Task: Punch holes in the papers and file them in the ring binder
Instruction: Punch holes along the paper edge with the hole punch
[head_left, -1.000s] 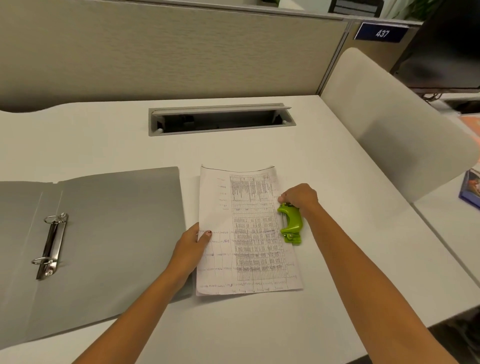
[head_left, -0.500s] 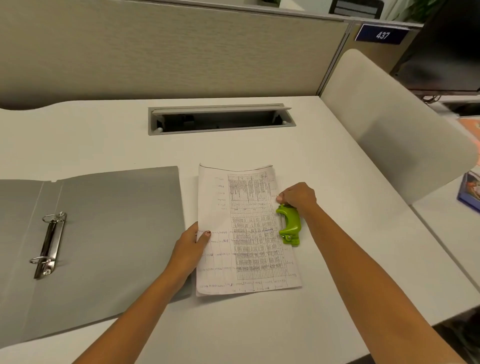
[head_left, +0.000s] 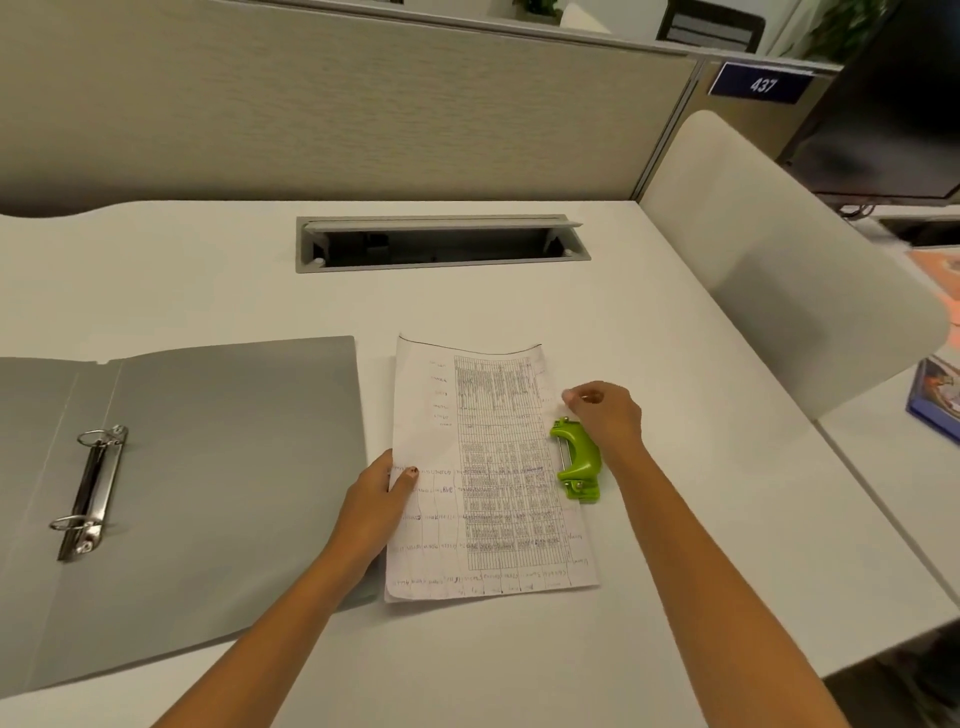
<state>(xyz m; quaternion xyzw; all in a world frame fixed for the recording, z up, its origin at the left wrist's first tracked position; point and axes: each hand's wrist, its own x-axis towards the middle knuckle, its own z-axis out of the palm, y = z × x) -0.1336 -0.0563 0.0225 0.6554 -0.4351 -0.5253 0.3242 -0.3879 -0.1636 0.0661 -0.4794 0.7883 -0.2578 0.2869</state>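
A stack of papers (head_left: 488, 473) with a handwritten table lies on the white desk (head_left: 675, 519). My left hand (head_left: 376, 499) holds its left edge, thumb on top. A green hole punch (head_left: 577, 460) sits over the papers' right edge, about midway along it. My right hand (head_left: 605, 415) hovers just behind the punch with its fingers curled, the fingertips beside the papers' right edge and nothing in them. The grey ring binder (head_left: 218, 467) lies open flat at the left, its two metal rings (head_left: 91, 491) closed.
A cable tray (head_left: 441, 244) is recessed into the desk behind the papers. A beige partition wall runs along the back. A rounded white divider (head_left: 779, 260) stands at the right, with a monitor (head_left: 893, 119) and a blue box (head_left: 937, 400) beyond it.
My right hand has come off the top of the green punch and moved slightly back and right. The left hand and the papers have stayed in place.
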